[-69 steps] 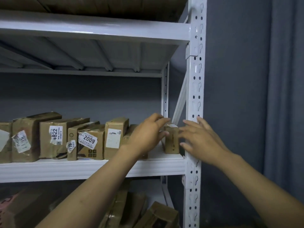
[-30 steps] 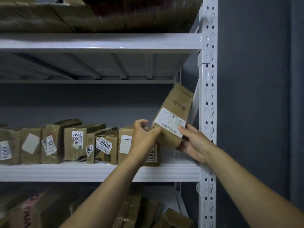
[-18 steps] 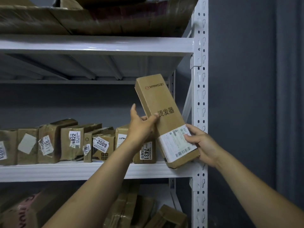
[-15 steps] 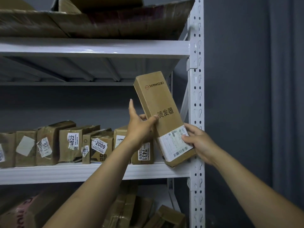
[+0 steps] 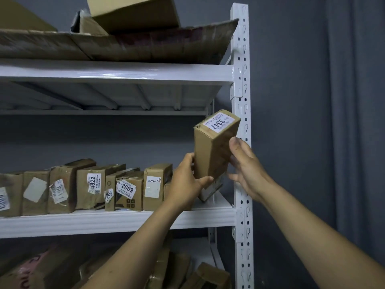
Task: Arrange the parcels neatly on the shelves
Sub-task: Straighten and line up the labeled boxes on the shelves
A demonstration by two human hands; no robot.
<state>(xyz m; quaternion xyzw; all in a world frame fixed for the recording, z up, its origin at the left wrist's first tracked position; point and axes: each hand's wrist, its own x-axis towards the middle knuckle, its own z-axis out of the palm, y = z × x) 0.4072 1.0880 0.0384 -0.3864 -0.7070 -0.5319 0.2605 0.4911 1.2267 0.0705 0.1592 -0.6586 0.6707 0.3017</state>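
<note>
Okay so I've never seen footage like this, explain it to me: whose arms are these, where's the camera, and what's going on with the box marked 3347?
There is no machine here. These are a person's two bare arms, filmed by one wide-angle camera worn on their head and looking forward at the hands. On the middle shelf a row of taped parcels stands side by side, with labels such as 4822 and 2009. The tall parcel labelled 3347 is held tilted at the row's right end, beside the white post. The left hand grips its lower part, and the right hand rests against its right side. More boxes lie on the shelf above.
</note>
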